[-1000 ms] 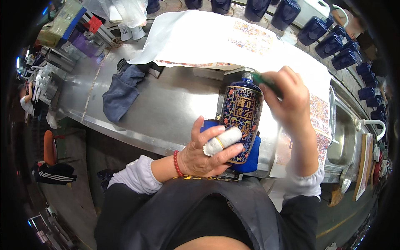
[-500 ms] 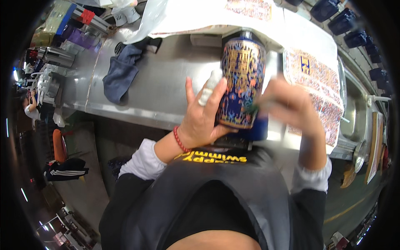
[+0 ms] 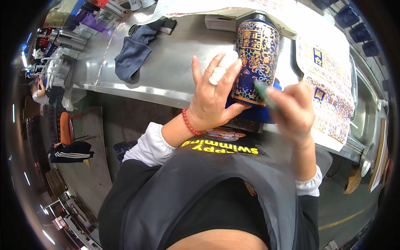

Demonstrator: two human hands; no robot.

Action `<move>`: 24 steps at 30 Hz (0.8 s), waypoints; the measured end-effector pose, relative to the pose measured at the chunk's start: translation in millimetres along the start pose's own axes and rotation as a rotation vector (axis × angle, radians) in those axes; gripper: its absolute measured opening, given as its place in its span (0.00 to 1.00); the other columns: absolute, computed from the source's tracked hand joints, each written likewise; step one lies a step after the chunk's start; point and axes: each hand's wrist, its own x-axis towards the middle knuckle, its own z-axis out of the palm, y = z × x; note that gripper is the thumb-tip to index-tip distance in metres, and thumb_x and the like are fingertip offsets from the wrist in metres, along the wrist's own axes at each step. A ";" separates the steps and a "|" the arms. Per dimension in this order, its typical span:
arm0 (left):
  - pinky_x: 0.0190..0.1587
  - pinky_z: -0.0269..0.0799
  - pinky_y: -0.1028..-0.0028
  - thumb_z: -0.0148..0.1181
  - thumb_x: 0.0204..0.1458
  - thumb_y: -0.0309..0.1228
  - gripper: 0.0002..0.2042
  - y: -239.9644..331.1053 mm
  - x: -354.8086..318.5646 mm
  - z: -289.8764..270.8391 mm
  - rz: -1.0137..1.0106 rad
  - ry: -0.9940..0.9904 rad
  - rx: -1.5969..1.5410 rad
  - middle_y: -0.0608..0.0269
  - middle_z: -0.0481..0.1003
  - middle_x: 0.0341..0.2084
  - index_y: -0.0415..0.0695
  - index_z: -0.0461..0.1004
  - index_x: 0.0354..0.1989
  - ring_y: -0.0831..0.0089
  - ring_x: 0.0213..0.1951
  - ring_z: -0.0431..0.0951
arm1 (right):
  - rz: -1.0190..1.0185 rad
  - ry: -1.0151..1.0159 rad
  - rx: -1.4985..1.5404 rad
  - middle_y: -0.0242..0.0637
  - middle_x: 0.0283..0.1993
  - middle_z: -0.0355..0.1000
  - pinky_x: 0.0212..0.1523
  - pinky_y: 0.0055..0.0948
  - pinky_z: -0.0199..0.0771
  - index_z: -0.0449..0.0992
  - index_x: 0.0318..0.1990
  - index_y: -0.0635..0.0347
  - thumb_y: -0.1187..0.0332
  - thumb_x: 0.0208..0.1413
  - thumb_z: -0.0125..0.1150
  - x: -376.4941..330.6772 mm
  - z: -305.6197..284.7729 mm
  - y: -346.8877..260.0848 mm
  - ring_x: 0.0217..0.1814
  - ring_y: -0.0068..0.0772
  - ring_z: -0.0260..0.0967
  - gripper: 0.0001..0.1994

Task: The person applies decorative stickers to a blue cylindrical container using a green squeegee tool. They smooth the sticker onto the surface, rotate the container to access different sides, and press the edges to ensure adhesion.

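Note:
A dark blue cylindrical bottle [image 3: 256, 60] with gold and coloured patterns lies tilted on a blue rest, its neck pointing away from me. My left hand [image 3: 212, 93] steadies its left side and base, thumb under the lower end. A crumpled white wad [image 3: 217, 76] is tucked between that hand's fingers. On the bottle's lower right side, my right hand [image 3: 293, 110] pinches a small green flat piece [image 3: 262, 89] whose tip is at the bottle's surface. Motion smears the right hand and the green piece, so its exact kind is unclear.
Patterned printed sheets [image 3: 327, 96] lie on the right of the steel table [image 3: 179, 54]. A grey-blue cloth [image 3: 133, 54] is at left, a white box [image 3: 220, 23] behind the bottle. A sink [image 3: 366, 108] lies far right; several blue bottles [image 3: 360, 33] stand beyond the sheets.
The whole view has shifted, so the bottle and table appear higher. My right hand has moved slightly lower relative to the bottle, and the green piece shows more clearly. The left hand keeps its hold.

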 end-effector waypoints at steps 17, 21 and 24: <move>0.71 0.29 0.38 0.56 0.60 0.58 0.38 -10.6 21.9 -4.1 0.028 -0.045 -0.457 0.45 0.64 0.67 0.46 0.60 0.72 0.38 0.73 0.47 | 0.506 0.158 0.422 0.33 0.30 0.70 0.33 0.24 0.66 0.79 0.39 0.67 0.74 0.57 0.70 -26.5 -4.9 -7.9 0.31 0.24 0.66 0.07; 0.74 0.30 0.49 0.62 0.58 0.47 0.39 -11.6 20.9 4.0 -0.025 -0.061 -0.548 0.45 0.64 0.67 0.42 0.56 0.74 0.45 0.74 0.49 | 0.406 0.121 0.299 0.36 0.30 0.71 0.32 0.26 0.67 0.79 0.39 0.67 0.75 0.53 0.72 -19.3 -3.3 -13.8 0.30 0.28 0.67 0.09; 0.75 0.32 0.54 0.63 0.56 0.41 0.39 -13.5 19.3 1.5 -0.053 -0.113 -0.646 0.45 0.63 0.68 0.41 0.55 0.74 0.49 0.74 0.52 | 0.323 0.100 0.207 0.38 0.31 0.71 0.32 0.30 0.68 0.81 0.41 0.65 0.77 0.48 0.73 -9.8 -2.5 -18.6 0.30 0.34 0.68 0.12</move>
